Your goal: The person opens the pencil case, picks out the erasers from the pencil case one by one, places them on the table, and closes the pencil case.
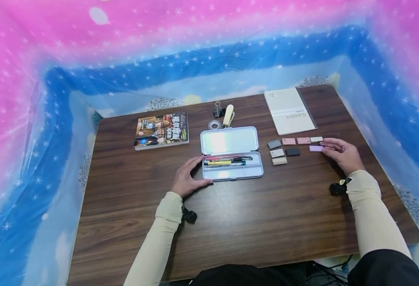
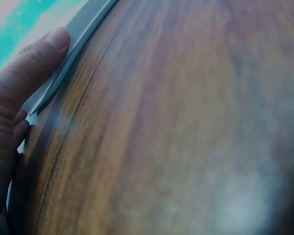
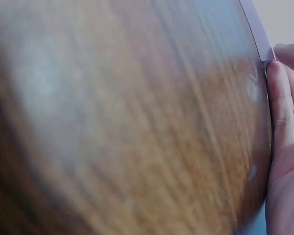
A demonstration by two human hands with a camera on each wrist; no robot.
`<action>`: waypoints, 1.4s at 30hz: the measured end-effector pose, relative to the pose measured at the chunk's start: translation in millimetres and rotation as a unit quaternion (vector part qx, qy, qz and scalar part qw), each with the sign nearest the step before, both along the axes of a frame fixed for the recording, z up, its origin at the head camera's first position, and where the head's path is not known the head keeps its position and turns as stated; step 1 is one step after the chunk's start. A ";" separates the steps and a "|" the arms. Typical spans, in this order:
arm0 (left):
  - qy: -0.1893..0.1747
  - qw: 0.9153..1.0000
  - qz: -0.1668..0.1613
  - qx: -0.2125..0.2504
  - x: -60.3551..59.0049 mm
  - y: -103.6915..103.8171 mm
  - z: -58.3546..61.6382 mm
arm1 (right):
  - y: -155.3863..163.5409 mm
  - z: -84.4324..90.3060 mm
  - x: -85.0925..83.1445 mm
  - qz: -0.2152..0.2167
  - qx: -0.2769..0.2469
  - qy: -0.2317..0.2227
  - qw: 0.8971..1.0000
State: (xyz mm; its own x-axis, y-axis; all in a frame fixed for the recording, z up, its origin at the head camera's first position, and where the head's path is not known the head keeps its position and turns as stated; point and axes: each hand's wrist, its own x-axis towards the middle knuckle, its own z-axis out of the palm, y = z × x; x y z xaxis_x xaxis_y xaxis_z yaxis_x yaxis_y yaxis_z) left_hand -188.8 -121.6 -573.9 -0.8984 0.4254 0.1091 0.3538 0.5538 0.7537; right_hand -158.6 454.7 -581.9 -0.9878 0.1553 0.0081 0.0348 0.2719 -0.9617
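An open white pencil case (image 1: pixel 230 153) lies mid-table with several pens (image 1: pixel 227 160) in its tray. My left hand (image 1: pixel 199 171) rests against its front left corner, fingers fairly straight. In the left wrist view the thumb (image 2: pixel 39 58) presses on the case's edge (image 2: pixel 83 24). To the right of the case lie several small erasers (image 1: pixel 280 153) in grey, pink and cream. My right hand (image 1: pixel 324 146) pinches the end of a lilac eraser (image 1: pixel 315 148) that lies on the table. The right wrist view shows that eraser (image 3: pixel 257 29) with fingers (image 3: pixel 281 107) at its end.
On the brown wooden table (image 1: pixel 230 222) a book (image 1: pixel 161 130) lies at the back left and a notebook (image 1: pixel 289 110) at the back right. A binder clip (image 1: pixel 218 109), a stapler (image 1: pixel 228 115) and a tape roll (image 1: pixel 214 125) sit behind the case. Pink-and-blue sheeting surrounds the table.
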 end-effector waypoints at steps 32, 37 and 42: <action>0.016 1.000 -0.012 -0.014 2.1 3.7 -1.4 | -178.0 50.3 -89.9 0.084 0.063 -0.038 0.994; 0.024 1.000 -0.015 -0.008 2.4 4.0 -0.2 | -183.7 49.8 -89.9 0.092 0.062 -0.054 0.992; 0.034 0.999 -0.005 0.020 3.1 -0.9 -0.6 | -190.5 55.4 -94.3 0.100 0.045 -0.041 0.993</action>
State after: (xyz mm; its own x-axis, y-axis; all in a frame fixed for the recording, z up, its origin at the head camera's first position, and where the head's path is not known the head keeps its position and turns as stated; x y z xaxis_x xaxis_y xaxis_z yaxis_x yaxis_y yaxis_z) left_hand -185.7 -122.5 -574.5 -0.8846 0.4278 0.1858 0.4091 0.5207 0.7493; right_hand -252.9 264.3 -526.6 -0.9968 -0.0422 -0.0684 0.0483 0.3658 -0.9295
